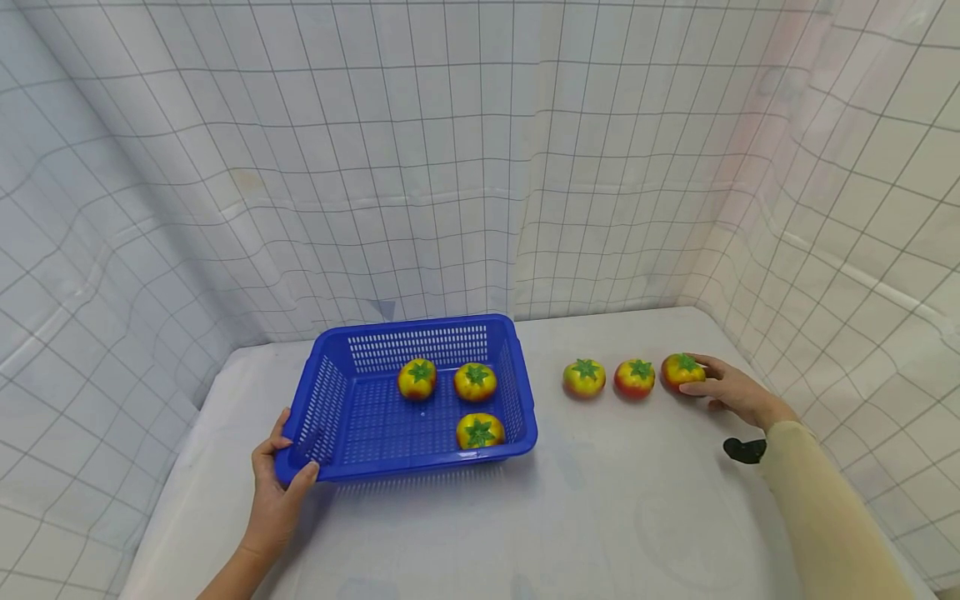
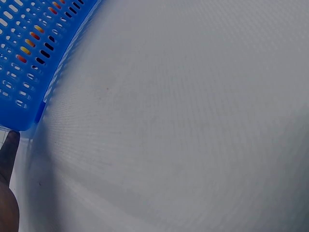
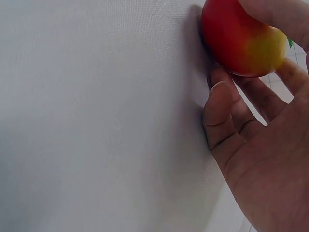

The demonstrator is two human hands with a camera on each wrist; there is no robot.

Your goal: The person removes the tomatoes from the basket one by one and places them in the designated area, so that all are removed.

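Note:
A blue plastic basket (image 1: 375,477) with slotted walls stands on the left of the table. My left hand (image 1: 277,492) grips its near left corner, thumb at the front rim and fingers along the left side; the left wrist view catches only part of this hand (image 2: 8,169) by the basket corner (image 2: 21,113). Three red-and-yellow tomatoes with green star-shaped tops lie inside: one (image 1: 417,380), another (image 1: 476,382) and a nearer one (image 1: 480,431). At the right, my right hand (image 1: 731,390) holds a tomato (image 1: 678,373) between thumb and fingers, low at the tabletop (image 3: 96,121).
Two more tomatoes, a yellower one (image 1: 584,379) and a redder one (image 1: 634,380), lie in a row left of the held one. White gridded curtains (image 1: 450,167) enclose the table's back and sides. A small black object (image 1: 745,451) shows beside the right sleeve (image 1: 817,508).

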